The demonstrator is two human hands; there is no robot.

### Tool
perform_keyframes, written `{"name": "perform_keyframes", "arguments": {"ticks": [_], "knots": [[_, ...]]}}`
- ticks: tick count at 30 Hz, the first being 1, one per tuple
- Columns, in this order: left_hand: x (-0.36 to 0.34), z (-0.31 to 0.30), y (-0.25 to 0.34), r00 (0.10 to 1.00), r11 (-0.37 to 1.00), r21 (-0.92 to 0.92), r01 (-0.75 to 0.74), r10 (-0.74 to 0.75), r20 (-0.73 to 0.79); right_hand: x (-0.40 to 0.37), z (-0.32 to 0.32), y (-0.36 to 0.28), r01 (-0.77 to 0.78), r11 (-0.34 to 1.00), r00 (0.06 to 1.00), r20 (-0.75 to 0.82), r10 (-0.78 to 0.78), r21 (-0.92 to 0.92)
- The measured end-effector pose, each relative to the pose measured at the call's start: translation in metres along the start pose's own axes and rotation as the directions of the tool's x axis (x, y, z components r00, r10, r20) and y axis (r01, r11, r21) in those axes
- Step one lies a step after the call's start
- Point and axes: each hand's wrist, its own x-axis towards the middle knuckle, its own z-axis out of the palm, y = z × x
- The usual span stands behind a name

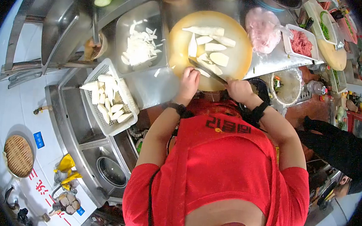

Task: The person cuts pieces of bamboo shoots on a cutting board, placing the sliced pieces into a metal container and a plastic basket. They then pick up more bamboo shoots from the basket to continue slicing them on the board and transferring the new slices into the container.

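My right hand (240,91) is closed around the handle of a knife (207,71), its dark blade slanting up and left across the near side of a round yellow-rimmed cutting board (176,40). My left hand (188,84) is at the board's near edge, fingers curled beside the blade tip; what they grip is hidden. Near the blade lies a peeled white vegetable piece (203,72). Farther up the board are several more pale pieces, among them a long tapered stem (203,30) and a thick oval chunk (219,59).
Left of the board, a metal tray (163,54) holds white slices. A white basket (123,87) of peeled stems sits over the sink (76,113). To the right are a pink plastic bag (262,30), a tub of minced meat (301,43) and a lined bin (298,90). A person in black (336,142) stands at right.
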Motion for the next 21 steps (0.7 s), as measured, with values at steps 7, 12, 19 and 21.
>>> {"name": "perform_keyframes", "arguments": {"ticks": [7, 12, 19, 21], "knots": [[-0.002, 0.000, -0.001, 1.000, 1.000, -0.029, -0.005, 0.004, -0.013, -0.009, -0.013, 0.007, 0.065, 0.996, 0.998, -0.020, -0.063, 0.066], [0.001, -0.001, 0.001, 1.000, 1.000, 0.009, -0.017, 0.018, -0.001, 0.002, 0.003, 0.001, 0.000, 0.999, 1.000, -0.002, 0.000, 0.032], [-0.001, -0.001, 0.001, 1.000, 1.000, -0.022, 0.010, -0.010, 0.012, -0.009, -0.016, 0.005, 0.042, 0.997, 0.999, -0.007, -0.042, 0.063], [-0.003, 0.000, -0.001, 1.000, 1.000, -0.019, 0.009, -0.009, 0.016, 0.000, 0.003, 0.005, 0.042, 0.997, 0.999, 0.030, -0.043, 0.060]]}}
